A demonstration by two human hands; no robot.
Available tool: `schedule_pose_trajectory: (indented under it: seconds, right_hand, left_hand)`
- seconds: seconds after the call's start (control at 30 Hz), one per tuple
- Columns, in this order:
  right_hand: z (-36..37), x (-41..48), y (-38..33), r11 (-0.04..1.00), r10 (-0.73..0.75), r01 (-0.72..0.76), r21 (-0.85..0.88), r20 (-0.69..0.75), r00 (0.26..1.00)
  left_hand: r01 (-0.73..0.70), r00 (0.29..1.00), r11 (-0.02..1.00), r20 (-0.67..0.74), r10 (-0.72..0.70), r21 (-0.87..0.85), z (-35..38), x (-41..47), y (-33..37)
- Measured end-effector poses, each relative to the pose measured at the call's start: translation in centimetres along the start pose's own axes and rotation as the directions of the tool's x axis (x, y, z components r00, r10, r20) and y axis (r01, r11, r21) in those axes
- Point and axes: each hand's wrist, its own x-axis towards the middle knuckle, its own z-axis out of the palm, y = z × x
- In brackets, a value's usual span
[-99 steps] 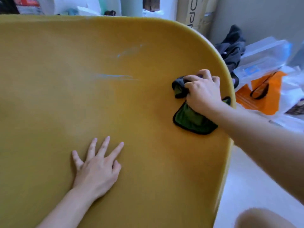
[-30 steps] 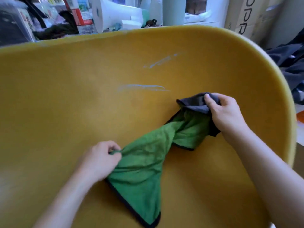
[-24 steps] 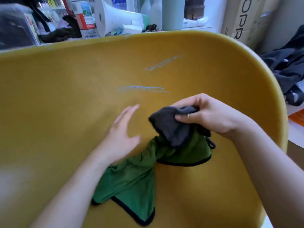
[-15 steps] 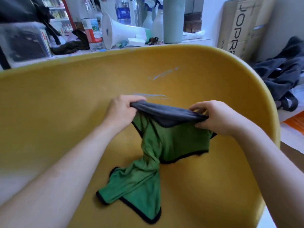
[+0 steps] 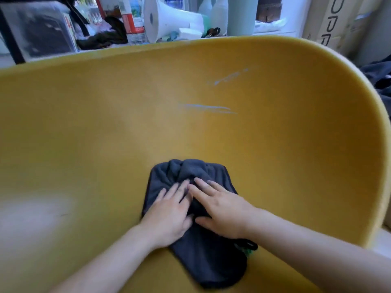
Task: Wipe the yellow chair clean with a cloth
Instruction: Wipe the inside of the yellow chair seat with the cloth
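Note:
The yellow chair shell (image 5: 105, 134) fills most of the head view, its curved surface facing me. Two pale bluish streaks (image 5: 207, 108) mark it above centre. A cloth (image 5: 188, 172), dark grey side up with a sliver of green at its lower right, lies bunched on the chair at lower centre. My left hand (image 5: 169, 214) and my right hand (image 5: 222, 212) lie side by side on the cloth, fingers straight, pressing it flat against the chair.
Behind the chair's top edge is a cluttered shelf with a white paper roll (image 5: 167, 17), a bottle with a red label (image 5: 132, 20) and a tall pale green container (image 5: 241, 15). A cardboard box (image 5: 330, 22) and dark clothing (image 5: 378, 75) sit at the right.
Both hands were gripping the cloth and stretching it open, green side showing. Now the cloth is folded grey side up on the chair, lower down, and both hands press on it with flat fingers.

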Motion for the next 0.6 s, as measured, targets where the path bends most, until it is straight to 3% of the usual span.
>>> schedule_pose_trajectory:
  seconds: [0.07,0.13,0.2,0.3,0.33,0.4,0.5,0.53,0.6]
  right_hand:
    - [1.6,1.7,-0.2,0.991,0.13,-0.132,-0.034,-0.05,0.99]
    - [1.6,3.1,0.5,0.962,0.202,-0.229,-0.148,-0.179,0.963]
    - [0.7,3.7,1.8,0.912,0.222,-0.293,-0.288,-0.256,0.941]
    - [-0.7,2.9,4.1,0.851,0.269,-0.414,-0.324,-0.409,0.872]
    - [-1.3,2.3,4.9,0.822,0.332,-0.491,-0.289,-0.456,0.825]
    - [-1.9,1.6,6.1,0.763,0.514,-0.639,-0.097,-0.509,0.69]
    - [-1.5,4.8,5.0,0.669,0.713,-0.692,0.272,-0.497,0.494]
    - [-0.6,6.8,3.8,0.667,0.715,-0.691,0.279,-0.498,0.49]
    - [1.6,11.0,0.7,0.76,0.61,-0.613,0.214,-0.558,0.562]
  left_hand:
    - [-0.044,0.992,0.934,-0.125,-0.001,-0.355,0.0,2.0,-0.9]
    - [-0.077,0.968,0.83,-0.242,-0.071,-0.552,-1.1,2.8,-2.3]
    - [-0.033,0.897,0.866,-0.397,-0.195,-0.5,-1.4,2.7,-4.3]
    - [0.306,0.876,0.9,-0.28,-0.394,-0.309,-0.9,1.6,-6.1]
    - [0.328,0.887,0.915,-0.256,-0.384,-0.236,-0.2,1.4,-6.2]
    - [0.264,0.923,0.958,-0.259,-0.284,-0.11,1.0,0.9,-5.5]
    - [0.224,0.928,0.974,-0.294,-0.227,-0.044,2.2,0.6,-5.4]
    - [0.231,0.924,0.973,-0.307,-0.227,-0.027,2.2,0.8,-5.4]
    - [0.235,0.916,0.972,-0.333,-0.223,-0.004,2.4,0.8,-5.4]
